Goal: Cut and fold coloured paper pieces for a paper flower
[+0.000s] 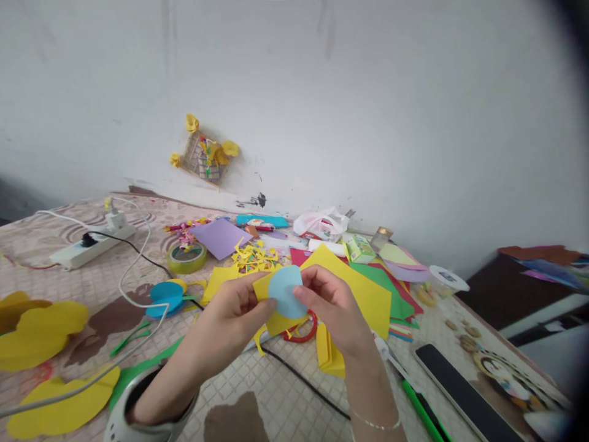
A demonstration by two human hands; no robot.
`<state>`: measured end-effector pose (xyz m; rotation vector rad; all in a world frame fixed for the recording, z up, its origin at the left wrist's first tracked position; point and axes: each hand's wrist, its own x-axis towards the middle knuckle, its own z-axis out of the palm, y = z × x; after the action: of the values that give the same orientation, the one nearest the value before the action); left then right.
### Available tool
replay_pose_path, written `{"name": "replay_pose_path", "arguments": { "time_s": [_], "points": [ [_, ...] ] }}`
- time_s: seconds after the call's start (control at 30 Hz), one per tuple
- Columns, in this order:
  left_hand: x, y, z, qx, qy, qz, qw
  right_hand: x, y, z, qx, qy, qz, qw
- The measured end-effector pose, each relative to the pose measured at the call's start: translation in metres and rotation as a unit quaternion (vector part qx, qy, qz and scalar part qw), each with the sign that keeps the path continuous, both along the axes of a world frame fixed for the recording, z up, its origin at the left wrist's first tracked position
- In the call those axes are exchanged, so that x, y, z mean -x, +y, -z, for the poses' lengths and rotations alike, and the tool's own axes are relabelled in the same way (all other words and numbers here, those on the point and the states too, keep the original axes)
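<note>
In the head view, a light blue paper piece (284, 291) with a rounded outline lies against a small yellow paper (262, 287). My left hand (232, 316) pinches both at their left side, thumb in front. My right hand (329, 304) grips the blue piece at its right edge between thumb and fingers. Just below the papers are red scissor handles (304, 331), partly covered, and a folded yellow paper (329, 353). Behind my right hand lies a large yellow sheet (368, 291).
A power strip (87, 247) with a white cable stands at the left, near a tape roll (186, 258). Yellow scraps (257, 256) lie behind the hands. At the right are a green-handled cutter (421, 405), a dark phone (464, 393) and a lidded tub (446, 279).
</note>
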<state>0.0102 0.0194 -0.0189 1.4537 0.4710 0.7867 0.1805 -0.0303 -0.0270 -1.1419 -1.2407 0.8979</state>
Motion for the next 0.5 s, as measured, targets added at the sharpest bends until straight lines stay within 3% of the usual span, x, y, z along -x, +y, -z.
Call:
{"name": "replay_pose_path", "arguments": {
  "time_s": [0.13, 0.5],
  "points": [
    [-0.002, -0.003, -0.003, -0.006, -0.015, -0.005, 1.000, -0.001, -0.003, 0.000, -0.011, 0.003, 0.003, 1.000],
    [-0.005, -0.005, 0.001, -0.062, 0.021, -0.116, 0.991, 0.010, -0.002, 0.000, -0.031, 0.126, 0.040, 0.991]
  ]
}}
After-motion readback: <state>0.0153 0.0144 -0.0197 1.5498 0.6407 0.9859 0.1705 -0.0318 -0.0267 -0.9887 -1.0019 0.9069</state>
